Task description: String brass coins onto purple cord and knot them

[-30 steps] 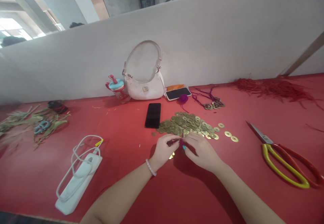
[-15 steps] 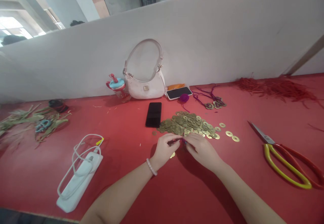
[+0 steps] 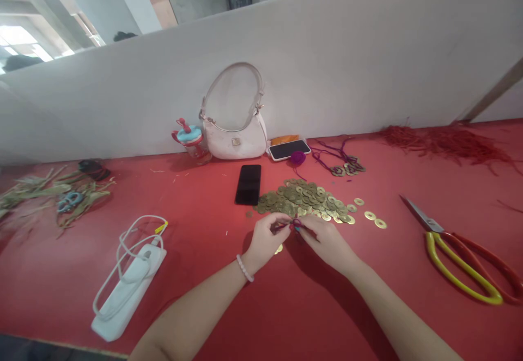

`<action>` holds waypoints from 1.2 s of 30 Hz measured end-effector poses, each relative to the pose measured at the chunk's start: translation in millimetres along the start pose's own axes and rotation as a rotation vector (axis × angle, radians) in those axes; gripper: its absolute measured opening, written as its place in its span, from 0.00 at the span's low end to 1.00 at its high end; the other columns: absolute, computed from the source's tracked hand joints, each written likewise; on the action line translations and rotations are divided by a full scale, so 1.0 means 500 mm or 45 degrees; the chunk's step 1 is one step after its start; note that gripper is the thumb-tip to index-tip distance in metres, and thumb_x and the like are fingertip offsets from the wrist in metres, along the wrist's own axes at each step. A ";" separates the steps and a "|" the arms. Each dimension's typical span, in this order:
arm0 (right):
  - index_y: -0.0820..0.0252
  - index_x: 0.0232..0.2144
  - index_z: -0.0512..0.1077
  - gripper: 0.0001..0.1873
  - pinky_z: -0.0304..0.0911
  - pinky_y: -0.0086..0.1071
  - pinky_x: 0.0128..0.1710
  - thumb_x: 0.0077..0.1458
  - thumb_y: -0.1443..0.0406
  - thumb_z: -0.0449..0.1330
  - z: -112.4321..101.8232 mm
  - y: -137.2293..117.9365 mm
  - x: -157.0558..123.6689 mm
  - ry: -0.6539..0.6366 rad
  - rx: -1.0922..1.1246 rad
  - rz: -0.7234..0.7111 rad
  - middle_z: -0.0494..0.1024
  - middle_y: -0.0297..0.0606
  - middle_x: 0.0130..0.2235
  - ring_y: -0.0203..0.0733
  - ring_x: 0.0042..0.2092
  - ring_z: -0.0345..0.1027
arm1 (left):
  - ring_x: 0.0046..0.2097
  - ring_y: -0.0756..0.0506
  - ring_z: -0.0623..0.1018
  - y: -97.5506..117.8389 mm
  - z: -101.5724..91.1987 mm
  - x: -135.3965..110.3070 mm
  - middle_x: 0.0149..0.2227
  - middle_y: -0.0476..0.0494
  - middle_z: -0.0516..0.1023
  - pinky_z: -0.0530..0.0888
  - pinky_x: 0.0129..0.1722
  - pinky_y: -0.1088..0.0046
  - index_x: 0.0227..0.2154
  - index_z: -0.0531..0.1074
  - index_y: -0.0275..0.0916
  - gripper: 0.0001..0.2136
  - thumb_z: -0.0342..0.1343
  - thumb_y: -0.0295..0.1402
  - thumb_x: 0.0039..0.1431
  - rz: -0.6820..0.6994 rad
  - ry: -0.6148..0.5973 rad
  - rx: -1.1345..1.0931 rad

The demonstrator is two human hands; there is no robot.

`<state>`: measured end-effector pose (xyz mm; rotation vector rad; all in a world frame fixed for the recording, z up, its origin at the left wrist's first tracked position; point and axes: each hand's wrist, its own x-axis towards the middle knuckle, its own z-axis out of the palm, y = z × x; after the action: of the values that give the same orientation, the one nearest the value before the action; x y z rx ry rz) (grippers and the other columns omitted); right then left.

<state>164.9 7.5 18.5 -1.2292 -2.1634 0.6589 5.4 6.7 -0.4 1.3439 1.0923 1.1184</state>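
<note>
Here are the two bare hands, fingertips almost meeting: the left hand (image 3: 265, 240) pinches thumb against finger, the right hand (image 3: 327, 239) mirrors it, and a thin dark-purple cord (image 3: 296, 221) runs between them, a small loop showing in the gap. Both grips are narrow, closed on that cord; whether a coin sits in there too, I can't tell, the fingers cover too much. Holding from both sides probably keeps the loop steady and under control.

Just beyond the grip spreads a heap of round, brass-coloured metal coins with holes (image 3: 302, 197), near enough, it seems, to pick from without stretching. A bit of gold metal (image 3: 279, 249) peeks out by the left hand's near side. Farther off, past the heap, sits a round purple ball of yarn (image 3: 298, 157), and to its right lie purple cords with brass coins tied on (image 3: 347, 166), apparently set aside out of the way.

Well right of the grip, large steel scissors with red and yellow handles (image 3: 461, 263) point away, handles toward the person, likely for easy reach. Left of the heap, a flat black rectangular phone (image 3: 248, 184) lies against its edge.
</note>
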 end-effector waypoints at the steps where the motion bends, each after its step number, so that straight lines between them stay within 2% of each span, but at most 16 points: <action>1: 0.58 0.25 0.66 0.11 0.60 0.30 0.31 0.54 0.70 0.47 0.001 0.001 0.000 0.016 -0.001 0.000 0.71 0.35 0.26 0.38 0.30 0.64 | 0.36 0.48 0.75 0.000 0.000 0.000 0.33 0.41 0.76 0.72 0.37 0.73 0.32 0.72 0.33 0.07 0.55 0.25 0.48 -0.002 -0.009 0.006; 6: 0.59 0.31 0.68 0.10 0.61 0.31 0.34 0.51 0.73 0.48 0.003 0.000 -0.002 0.048 -0.027 -0.035 0.73 0.37 0.31 0.39 0.34 0.66 | 0.36 0.48 0.76 0.006 0.000 -0.003 0.34 0.40 0.77 0.73 0.36 0.74 0.35 0.72 0.33 0.09 0.54 0.25 0.48 -0.013 -0.048 0.075; 11: 0.61 0.28 0.68 0.11 0.59 0.32 0.32 0.53 0.74 0.47 0.005 0.005 -0.004 0.040 -0.318 -0.194 0.71 0.39 0.28 0.40 0.31 0.63 | 0.35 0.47 0.76 0.008 0.000 -0.002 0.34 0.41 0.78 0.73 0.36 0.73 0.35 0.75 0.34 0.10 0.54 0.25 0.48 0.047 -0.056 0.186; 16: 0.63 0.27 0.68 0.12 0.57 0.32 0.31 0.55 0.73 0.47 0.015 0.017 -0.005 0.080 -0.489 -0.325 0.70 0.39 0.26 0.40 0.30 0.62 | 0.30 0.48 0.75 0.004 -0.004 -0.001 0.29 0.42 0.78 0.72 0.31 0.74 0.33 0.77 0.34 0.09 0.54 0.26 0.50 0.152 -0.006 0.416; 23: 0.60 0.21 0.67 0.16 0.55 0.29 0.28 0.58 0.71 0.46 0.009 0.007 -0.004 0.066 -0.366 -0.150 0.69 0.36 0.23 0.38 0.27 0.61 | 0.30 0.48 0.75 0.001 -0.006 -0.001 0.28 0.41 0.78 0.72 0.31 0.75 0.29 0.77 0.34 0.07 0.54 0.26 0.50 0.217 0.054 0.408; 27: 0.59 0.28 0.69 0.15 0.59 0.31 0.30 0.59 0.69 0.45 0.000 0.006 -0.003 0.063 -0.310 -0.145 0.71 0.37 0.26 0.39 0.30 0.64 | 0.30 0.48 0.75 -0.003 -0.006 0.002 0.29 0.42 0.78 0.72 0.31 0.74 0.29 0.76 0.34 0.06 0.55 0.28 0.50 0.141 0.091 0.345; 31: 0.60 0.37 0.68 0.15 0.62 0.34 0.35 0.58 0.70 0.43 -0.006 0.011 -0.003 0.111 -0.283 -0.187 0.73 0.41 0.33 0.41 0.35 0.65 | 0.32 0.47 0.75 -0.002 -0.007 0.004 0.30 0.42 0.78 0.73 0.34 0.72 0.29 0.75 0.34 0.07 0.55 0.30 0.50 0.095 -0.014 0.242; 34: 0.59 0.38 0.68 0.16 0.62 0.35 0.35 0.58 0.70 0.42 -0.007 0.012 -0.003 0.138 -0.289 -0.194 0.73 0.42 0.34 0.42 0.36 0.66 | 0.32 0.48 0.75 0.003 -0.009 0.002 0.30 0.42 0.78 0.72 0.33 0.73 0.29 0.75 0.33 0.07 0.55 0.30 0.50 0.054 -0.099 0.230; 36: 0.59 0.38 0.68 0.16 0.62 0.35 0.35 0.58 0.70 0.42 -0.007 0.012 -0.003 0.141 -0.283 -0.196 0.73 0.42 0.34 0.42 0.36 0.66 | 0.30 0.49 0.74 0.005 -0.012 -0.001 0.30 0.42 0.77 0.72 0.29 0.76 0.29 0.75 0.34 0.08 0.55 0.32 0.50 0.015 -0.176 0.219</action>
<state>171.5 9.5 16.6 -1.1642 -2.2549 0.2857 -0.7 6.9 2.2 1.5406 1.0995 0.9420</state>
